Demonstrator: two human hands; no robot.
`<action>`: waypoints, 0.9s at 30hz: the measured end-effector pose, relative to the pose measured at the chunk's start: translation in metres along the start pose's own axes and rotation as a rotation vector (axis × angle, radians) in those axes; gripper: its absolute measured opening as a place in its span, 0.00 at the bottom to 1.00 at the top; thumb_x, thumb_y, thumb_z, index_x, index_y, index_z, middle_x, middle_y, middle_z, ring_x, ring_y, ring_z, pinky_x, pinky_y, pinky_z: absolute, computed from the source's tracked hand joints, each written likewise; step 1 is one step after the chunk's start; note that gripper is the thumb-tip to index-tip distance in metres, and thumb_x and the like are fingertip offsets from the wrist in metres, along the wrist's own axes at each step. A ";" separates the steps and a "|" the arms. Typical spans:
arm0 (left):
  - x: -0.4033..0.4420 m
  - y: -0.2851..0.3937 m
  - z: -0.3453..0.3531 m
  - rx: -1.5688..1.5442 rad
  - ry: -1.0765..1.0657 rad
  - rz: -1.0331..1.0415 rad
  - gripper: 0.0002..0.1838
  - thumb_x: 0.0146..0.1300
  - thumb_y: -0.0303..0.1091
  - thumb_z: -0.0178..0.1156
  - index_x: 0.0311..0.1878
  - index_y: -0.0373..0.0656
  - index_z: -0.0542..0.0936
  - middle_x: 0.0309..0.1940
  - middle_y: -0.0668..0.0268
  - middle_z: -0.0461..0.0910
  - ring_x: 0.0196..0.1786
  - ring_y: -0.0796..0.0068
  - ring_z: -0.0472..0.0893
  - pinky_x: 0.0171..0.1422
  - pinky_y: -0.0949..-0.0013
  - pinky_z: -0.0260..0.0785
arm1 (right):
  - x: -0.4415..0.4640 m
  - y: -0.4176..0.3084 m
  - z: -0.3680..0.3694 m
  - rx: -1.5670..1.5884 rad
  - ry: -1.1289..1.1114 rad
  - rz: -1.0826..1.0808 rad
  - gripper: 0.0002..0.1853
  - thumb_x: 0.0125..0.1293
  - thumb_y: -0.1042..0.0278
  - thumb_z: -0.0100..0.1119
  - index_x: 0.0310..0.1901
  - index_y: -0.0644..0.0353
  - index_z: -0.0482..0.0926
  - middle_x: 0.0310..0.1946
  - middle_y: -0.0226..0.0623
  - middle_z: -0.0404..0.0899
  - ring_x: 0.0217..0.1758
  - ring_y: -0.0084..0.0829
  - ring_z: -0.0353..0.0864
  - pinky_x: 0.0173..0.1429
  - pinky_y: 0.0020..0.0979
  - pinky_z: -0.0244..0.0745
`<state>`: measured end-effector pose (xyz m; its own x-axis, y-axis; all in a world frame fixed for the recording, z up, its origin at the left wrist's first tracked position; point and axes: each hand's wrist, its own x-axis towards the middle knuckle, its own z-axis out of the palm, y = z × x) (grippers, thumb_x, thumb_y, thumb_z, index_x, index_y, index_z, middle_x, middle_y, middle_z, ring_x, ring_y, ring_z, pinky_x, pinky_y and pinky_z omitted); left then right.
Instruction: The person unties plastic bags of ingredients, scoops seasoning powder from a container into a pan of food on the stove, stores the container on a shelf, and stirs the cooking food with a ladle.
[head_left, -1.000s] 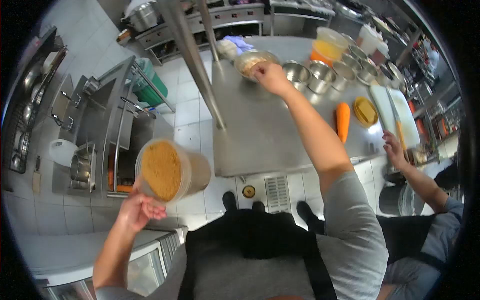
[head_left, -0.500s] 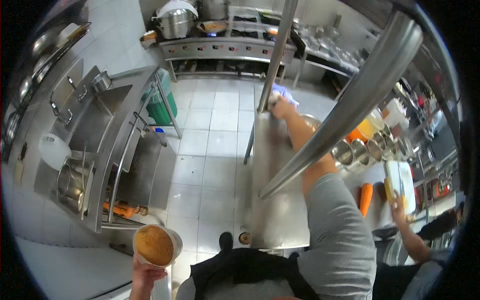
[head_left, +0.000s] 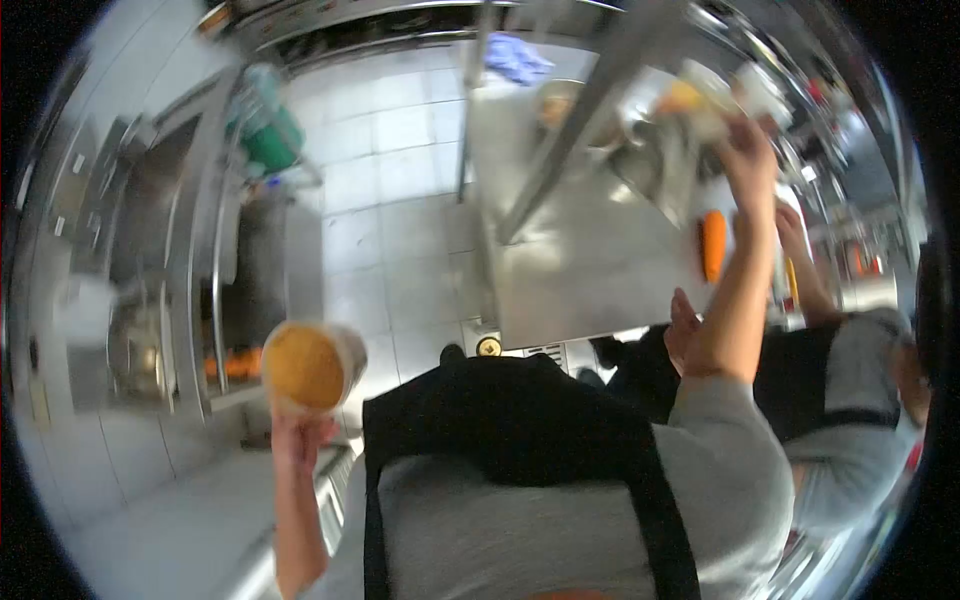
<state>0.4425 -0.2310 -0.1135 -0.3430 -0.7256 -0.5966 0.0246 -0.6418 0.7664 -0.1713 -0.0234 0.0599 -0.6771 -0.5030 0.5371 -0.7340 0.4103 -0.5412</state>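
Grips a tub (head_left: 305,368) of orange-brown contents in the left hand (head_left: 300,440), with fingers clamped on it, left of the steel table (head_left: 580,280). Holds the right hand (head_left: 747,155) beyond 1 carrot (head_left: 712,245), near a blurred, yellow-filled container (head_left: 683,97); cannot tell its fingers' state.

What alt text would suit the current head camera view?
A person's left hand holds a tub of orange-brown contents while the right hand reaches over a steel table to blurred containers. A carrot lies on the table near a co-worker.
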 end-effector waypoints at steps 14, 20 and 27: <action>-0.004 0.002 0.022 -0.201 0.026 0.027 0.46 0.54 0.23 0.48 0.71 0.66 0.38 0.27 0.50 0.79 0.27 0.57 0.83 0.32 0.58 0.79 | -0.107 -0.142 -0.027 0.199 -0.515 -0.085 0.10 0.58 0.81 0.54 0.43 0.66 0.76 0.31 0.34 0.76 0.35 0.23 0.72 0.42 0.22 0.67; 0.059 0.027 -0.029 -0.140 0.081 0.080 0.47 0.52 0.19 0.50 0.71 0.70 0.44 0.21 0.53 0.77 0.21 0.60 0.81 0.24 0.64 0.77 | -0.148 -0.323 0.154 0.475 -0.884 -0.501 0.12 0.54 0.75 0.61 0.42 0.58 0.81 0.37 0.42 0.80 0.43 0.39 0.79 0.49 0.33 0.72; 0.127 0.047 -0.092 -0.178 -0.015 0.052 0.48 0.50 0.19 0.48 0.72 0.66 0.42 0.23 0.55 0.76 0.19 0.67 0.78 0.24 0.65 0.77 | -0.165 -0.586 0.508 0.302 -0.709 -1.425 0.14 0.54 0.71 0.58 0.44 0.52 0.81 0.48 0.39 0.71 0.53 0.39 0.69 0.59 0.44 0.63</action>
<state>0.4862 -0.3760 -0.1755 -0.3511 -0.7561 -0.5523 0.2080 -0.6381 0.7413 0.3969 -0.5667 -0.0406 0.7305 -0.5906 0.3430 -0.6175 -0.7857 -0.0379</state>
